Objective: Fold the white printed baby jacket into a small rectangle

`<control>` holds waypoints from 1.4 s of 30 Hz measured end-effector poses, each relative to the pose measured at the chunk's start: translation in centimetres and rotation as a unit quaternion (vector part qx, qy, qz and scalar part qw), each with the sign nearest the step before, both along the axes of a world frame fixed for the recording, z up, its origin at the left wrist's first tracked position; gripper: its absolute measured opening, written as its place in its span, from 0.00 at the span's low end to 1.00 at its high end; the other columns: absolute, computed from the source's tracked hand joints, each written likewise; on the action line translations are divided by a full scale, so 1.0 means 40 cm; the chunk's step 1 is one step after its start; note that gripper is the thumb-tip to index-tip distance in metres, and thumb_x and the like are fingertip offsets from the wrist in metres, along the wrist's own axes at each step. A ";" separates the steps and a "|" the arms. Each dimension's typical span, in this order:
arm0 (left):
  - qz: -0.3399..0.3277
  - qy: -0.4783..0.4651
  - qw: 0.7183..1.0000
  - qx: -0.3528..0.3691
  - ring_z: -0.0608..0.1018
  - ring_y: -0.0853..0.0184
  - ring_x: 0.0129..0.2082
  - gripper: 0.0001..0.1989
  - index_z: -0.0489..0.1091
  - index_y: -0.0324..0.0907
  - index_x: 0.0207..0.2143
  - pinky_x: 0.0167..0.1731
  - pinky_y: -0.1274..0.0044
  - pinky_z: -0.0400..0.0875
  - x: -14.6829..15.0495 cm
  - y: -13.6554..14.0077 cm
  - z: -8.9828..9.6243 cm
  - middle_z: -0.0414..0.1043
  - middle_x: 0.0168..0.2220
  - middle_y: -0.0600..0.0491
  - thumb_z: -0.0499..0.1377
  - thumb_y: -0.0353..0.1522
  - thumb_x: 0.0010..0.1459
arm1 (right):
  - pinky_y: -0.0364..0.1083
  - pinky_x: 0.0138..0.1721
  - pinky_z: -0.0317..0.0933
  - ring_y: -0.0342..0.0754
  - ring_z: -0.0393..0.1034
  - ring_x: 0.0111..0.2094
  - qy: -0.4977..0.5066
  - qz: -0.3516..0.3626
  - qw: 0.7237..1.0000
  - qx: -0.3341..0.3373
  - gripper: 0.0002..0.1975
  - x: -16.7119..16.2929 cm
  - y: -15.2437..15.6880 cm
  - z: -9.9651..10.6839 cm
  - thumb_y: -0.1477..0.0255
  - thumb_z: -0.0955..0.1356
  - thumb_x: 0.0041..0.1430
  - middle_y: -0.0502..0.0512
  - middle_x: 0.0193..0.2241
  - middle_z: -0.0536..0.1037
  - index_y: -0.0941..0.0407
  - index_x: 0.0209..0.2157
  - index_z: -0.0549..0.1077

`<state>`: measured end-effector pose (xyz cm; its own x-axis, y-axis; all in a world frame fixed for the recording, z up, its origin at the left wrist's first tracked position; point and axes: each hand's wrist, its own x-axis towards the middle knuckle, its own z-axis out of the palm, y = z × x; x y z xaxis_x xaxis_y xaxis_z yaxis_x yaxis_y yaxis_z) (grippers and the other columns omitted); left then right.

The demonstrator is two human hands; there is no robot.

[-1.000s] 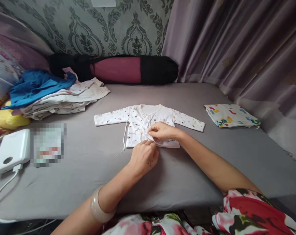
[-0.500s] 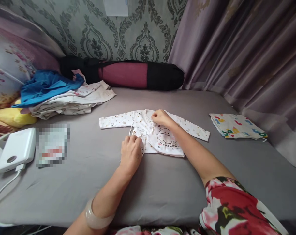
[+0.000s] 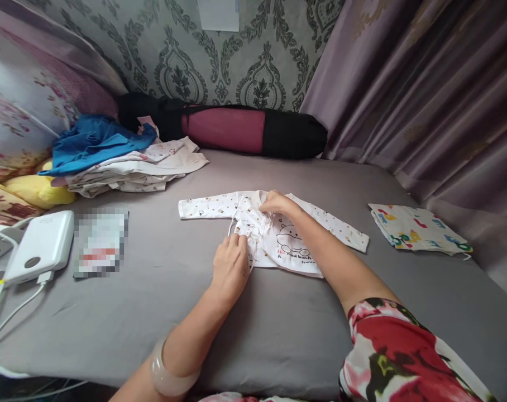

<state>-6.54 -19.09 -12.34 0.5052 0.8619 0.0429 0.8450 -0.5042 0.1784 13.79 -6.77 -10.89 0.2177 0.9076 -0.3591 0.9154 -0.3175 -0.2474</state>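
Right hand (image 3: 265, 207) pinching white shirt (image 3: 290, 234) at neckline, left hand (image 3: 231, 262), fingers curled at lower front, hold unclear; lettering (image 3: 302, 257) "bach"

White printed shirt (image 3: 293, 240), sleeves spread

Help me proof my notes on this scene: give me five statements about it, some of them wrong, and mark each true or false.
1. The right hand is at the neckline of the shirt. True.
2. The bangle is on the right arm. False: the bangle is on the left arm.
3. The blue cloth lies on top of the pale clothes. True.
4. Both sleeves of the shirt are folded in over its front. False: they stretch out to either side.
5. The black and maroon roll lies beyond the shirt, by the wall. True.
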 end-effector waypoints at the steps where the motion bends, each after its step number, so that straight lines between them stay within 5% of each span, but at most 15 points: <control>1: 0.001 0.004 1.000 -0.002 0.73 0.57 0.41 0.10 0.66 0.41 0.40 0.38 0.70 0.65 0.000 0.001 0.002 0.71 0.41 0.44 0.47 0.25 0.64 | 0.42 0.27 0.60 0.52 0.76 0.34 -0.016 -0.006 1.000 0.009 0.12 0.001 -0.006 0.007 0.72 0.71 0.43 0.59 0.30 0.79 0.58 0.34 0.77; 7: -0.007 0.022 1.000 -0.011 0.74 0.57 0.41 0.11 0.67 0.39 0.39 0.37 0.70 0.65 -0.001 0.004 0.009 0.71 0.40 0.43 0.45 0.27 0.66 | 0.47 0.42 0.64 0.57 0.74 0.47 -0.091 -0.026 0.994 0.058 0.14 -0.002 -0.040 0.029 0.78 0.68 0.51 0.66 0.43 0.79 0.58 0.41 0.78; 17: 0.013 0.036 0.999 -0.018 0.75 0.55 0.40 0.12 0.68 0.40 0.39 0.37 0.67 0.64 0.000 0.003 0.011 0.72 0.38 0.44 0.46 0.33 0.67 | 0.49 0.44 0.64 0.57 0.73 0.48 -0.126 0.023 0.989 0.072 0.18 -0.021 -0.053 0.010 0.83 0.62 0.58 0.67 0.46 0.77 0.59 0.46 0.76; 22: -0.033 -0.009 0.999 0.011 0.72 0.54 0.47 0.10 0.68 0.41 0.42 0.43 0.65 0.66 0.000 -0.003 0.003 0.71 0.47 0.44 0.47 0.29 0.65 | 0.51 0.49 0.61 0.57 0.68 0.51 -0.156 0.083 0.968 0.180 0.20 -0.063 -0.073 0.007 0.84 0.58 0.59 0.68 0.50 0.73 0.61 0.49 0.73; 26: -0.112 -0.059 0.992 0.028 0.64 0.56 0.60 0.17 0.62 0.39 0.54 0.58 0.63 0.58 0.001 -0.004 -0.040 0.65 0.58 0.43 0.47 0.26 0.64 | 0.50 0.55 0.56 0.54 0.64 0.55 -0.086 0.165 0.962 0.199 0.19 -0.111 -0.078 -0.020 0.78 0.55 0.66 0.65 0.53 0.72 0.61 0.51 0.71; 30: -0.088 -0.035 0.995 0.006 0.59 0.50 0.65 0.20 0.59 0.38 0.59 0.59 0.59 0.58 0.005 -0.005 -0.058 0.58 0.64 0.37 0.49 0.27 0.64 | 0.54 0.66 0.39 0.54 0.44 0.68 -0.031 0.171 0.970 0.169 0.27 -0.130 -0.073 -0.068 0.65 0.54 0.70 0.65 0.67 0.54 0.64 0.65 0.56; 34: -0.078 -0.002 0.997 -0.013 0.66 0.51 0.60 0.17 0.63 0.40 0.55 0.52 0.62 0.66 0.007 -0.007 -0.015 0.64 0.58 0.38 0.49 0.29 0.65 | 0.56 0.67 0.29 0.53 0.35 0.70 -0.017 0.144 0.977 0.157 0.32 -0.128 -0.070 -0.102 0.59 0.50 0.70 0.62 0.70 0.46 0.63 0.68 0.49; 38: -0.040 -0.027 0.999 -0.022 0.75 0.58 0.43 0.12 0.68 0.41 0.43 0.40 0.68 0.69 -0.008 0.003 0.015 0.73 0.43 0.45 0.45 0.32 0.68 | 0.56 0.67 0.28 0.51 0.33 0.70 -0.011 0.142 0.977 0.157 0.33 -0.124 -0.069 -0.108 0.58 0.49 0.70 0.60 0.70 0.44 0.61 0.69 0.48; 42: 0.027 -0.104 0.994 0.032 0.72 0.59 0.43 0.11 0.68 0.41 0.43 0.43 0.69 0.68 -0.026 0.022 0.002 0.71 0.47 0.45 0.48 0.32 0.67 | 0.58 0.66 0.31 0.54 0.37 0.70 0.000 0.147 0.976 0.159 0.30 -0.121 -0.068 -0.090 0.60 0.53 0.70 0.63 0.69 0.47 0.61 0.67 0.52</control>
